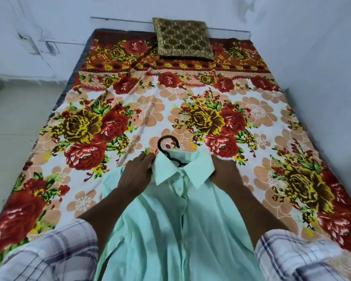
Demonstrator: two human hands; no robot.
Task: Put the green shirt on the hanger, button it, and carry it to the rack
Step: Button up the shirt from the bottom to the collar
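Shirt: our green shirt (170, 220) lies front-up on the bed (190, 102), the hanger (168, 147) inside it with its hook poking out past the collar.
Left hand (136, 175): our grip pinches the collar's left edge, steadying it on the hanger.
Right hand (225, 173): our fingers tuck behind the collar's right side; closure we cannot tell.
Placket: appears closed, though buttons are too small to confirm.
Surroundings: a cushion (183, 39) sits well apart at the bed's head; nothing obstructs lifting. No rack is in view.

Pale mint-green cotton shirt (170, 220), black plastic hanger hook (167, 142), bedsheet (170, 102) printed with red, yellow and peach flowers, olive-gold patterned cushion (183, 39), white-and-navy plaid sleeves (55, 254), walls (312, 37) painted pale blue-white
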